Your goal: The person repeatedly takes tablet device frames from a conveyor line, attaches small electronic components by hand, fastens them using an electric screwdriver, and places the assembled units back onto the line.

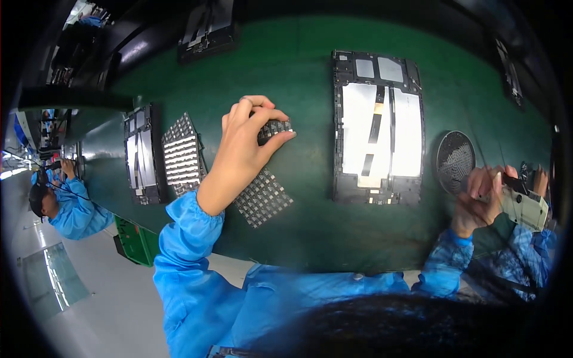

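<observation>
While a small dark piece (277, 127) is gripped between the thumb and fingers of the left hand (243, 135) over the green table (298, 80), near a patterned sheet (265, 197), the right hand (479, 200) is seen blurred beside a round dish (455, 156), and whether its fingers are closed cannot be told. A large flat panel (382, 128) is laid between the hands.

Just left of centre, a small dark gridded piece (275, 127), pinched at a tilt, partly hidden, bearing pale patches. At right, a round dark-rimmed dish (439, 156), showing tiny pale specks (457, 156) inside.
</observation>
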Motion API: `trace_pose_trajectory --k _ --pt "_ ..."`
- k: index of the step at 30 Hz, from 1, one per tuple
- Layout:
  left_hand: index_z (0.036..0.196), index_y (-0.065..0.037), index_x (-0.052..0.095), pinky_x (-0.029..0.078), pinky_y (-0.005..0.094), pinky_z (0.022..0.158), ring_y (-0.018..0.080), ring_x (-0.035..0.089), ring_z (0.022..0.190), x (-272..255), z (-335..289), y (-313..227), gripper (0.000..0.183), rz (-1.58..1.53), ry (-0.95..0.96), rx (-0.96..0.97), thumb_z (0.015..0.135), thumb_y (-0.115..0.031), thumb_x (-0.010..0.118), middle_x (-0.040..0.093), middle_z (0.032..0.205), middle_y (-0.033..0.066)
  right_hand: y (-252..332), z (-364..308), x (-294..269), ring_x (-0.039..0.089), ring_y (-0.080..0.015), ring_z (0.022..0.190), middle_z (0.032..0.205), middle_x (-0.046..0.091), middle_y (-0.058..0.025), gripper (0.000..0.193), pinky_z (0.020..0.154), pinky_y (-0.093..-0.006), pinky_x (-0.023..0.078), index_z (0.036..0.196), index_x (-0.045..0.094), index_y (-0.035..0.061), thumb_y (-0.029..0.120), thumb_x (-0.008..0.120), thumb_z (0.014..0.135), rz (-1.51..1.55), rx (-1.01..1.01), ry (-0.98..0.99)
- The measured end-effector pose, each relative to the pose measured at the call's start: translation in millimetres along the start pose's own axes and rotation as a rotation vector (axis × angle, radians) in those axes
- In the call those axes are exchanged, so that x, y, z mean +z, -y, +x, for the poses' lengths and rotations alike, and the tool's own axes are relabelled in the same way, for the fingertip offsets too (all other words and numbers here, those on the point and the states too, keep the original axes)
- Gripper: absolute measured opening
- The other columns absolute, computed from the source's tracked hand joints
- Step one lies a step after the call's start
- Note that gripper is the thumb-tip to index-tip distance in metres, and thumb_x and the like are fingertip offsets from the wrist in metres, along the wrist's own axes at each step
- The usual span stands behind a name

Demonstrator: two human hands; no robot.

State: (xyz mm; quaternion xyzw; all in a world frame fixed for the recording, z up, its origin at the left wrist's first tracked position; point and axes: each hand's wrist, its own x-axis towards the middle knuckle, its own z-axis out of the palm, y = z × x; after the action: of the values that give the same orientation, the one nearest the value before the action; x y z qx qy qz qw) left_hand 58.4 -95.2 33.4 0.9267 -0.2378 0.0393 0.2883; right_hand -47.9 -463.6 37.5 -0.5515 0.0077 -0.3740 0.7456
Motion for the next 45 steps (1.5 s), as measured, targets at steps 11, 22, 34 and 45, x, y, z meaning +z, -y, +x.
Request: trace_pose_trajectory --k 11,22,34,45 --pt "0.088 -0.007 0.068 0.04 0.0351 0.083 0.0236 0.06 0.089 14.7 14.2 -8.1 0.013 -0.384 0.114 -0.065 0.077 -0.011 0.075 0.062 0.09 0.0063 10.1 -10.8 52.7 0.035 -0.0103 0.045 0.064 0.039 -0.0029 0.032 0.04 -0.0266 0.03 0.123 0.047 0.0028 0.008 0.049 0.091 0.109 -0.035 0.146" --pt "0.088 -0.003 0.072 0.044 0.0328 0.069 0.0227 0.061 0.077 5.3 20.7 -27.5 0.013 -0.342 0.06 0.079 0.076 -0.007 0.075 0.066 0.09 0.0079 9.3 -25.8 96.3 0.039 -0.0115 0.045 0.068 0.043 -0.0047 0.029 0.04 -0.0269 0.034 0.117 0.048 0.0048 0.004 0.055 0.089 0.168 0.089 0.241" --pt "0.105 0.004 0.069 0.048 0.0228 0.066 0.0114 0.06 0.071 25.0 2.9 -46.1 0.018 -0.76 0.435 -0.249 0.089 -0.003 0.064 0.061 0.088 0.0059 0.1 -34.8 135.6 0.04 -0.0126 0.047 0.079 0.05 -0.0041 0.03 0.043 -0.0265 0.038 0.116 0.046 0.0098 0.004 0.055 0.088 0.164 0.212 0.325" --pt "0.102 0.003 0.068 0.049 0.0234 0.068 0.0094 0.06 0.073 20.8 6.3 -37.7 0.015 -0.709 0.424 -0.128 0.089 -0.004 0.064 0.066 0.088 0.0061 -0.1 -38.6 141.3 0.041 -0.0131 0.044 0.061 0.047 -0.0071 0.028 0.043 -0.0289 0.037 0.115 0.043 0.0024 0.001 0.055 0.09 0.163 0.225 0.28"
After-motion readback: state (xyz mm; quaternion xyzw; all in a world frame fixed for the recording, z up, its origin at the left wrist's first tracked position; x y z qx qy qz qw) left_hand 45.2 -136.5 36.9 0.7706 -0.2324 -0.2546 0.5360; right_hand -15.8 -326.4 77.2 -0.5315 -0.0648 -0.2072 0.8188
